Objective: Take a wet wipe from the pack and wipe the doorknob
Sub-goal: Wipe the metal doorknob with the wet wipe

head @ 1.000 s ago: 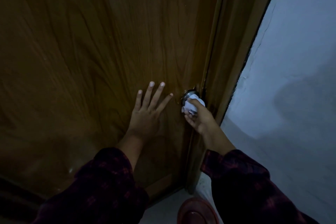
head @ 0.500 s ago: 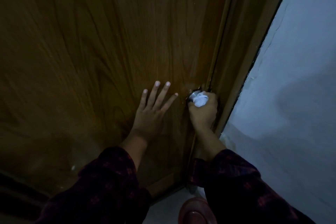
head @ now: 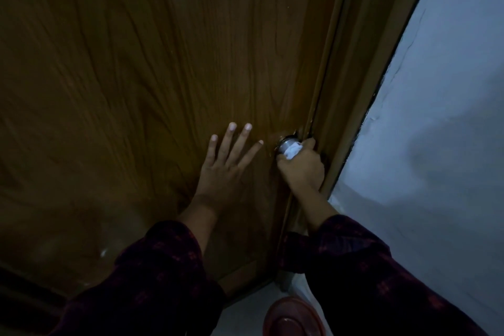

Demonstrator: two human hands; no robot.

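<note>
Your right hand (head: 301, 165) grips a white wet wipe (head: 293, 150) around the metal doorknob (head: 286, 143) at the door's right edge; your left hand (head: 226, 163) lies flat, fingers spread, likely steadying the wooden door (head: 163, 63).

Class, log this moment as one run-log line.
stage: wiping | right hand: grips wet wipe on doorknob | left hand: flat on door
</note>
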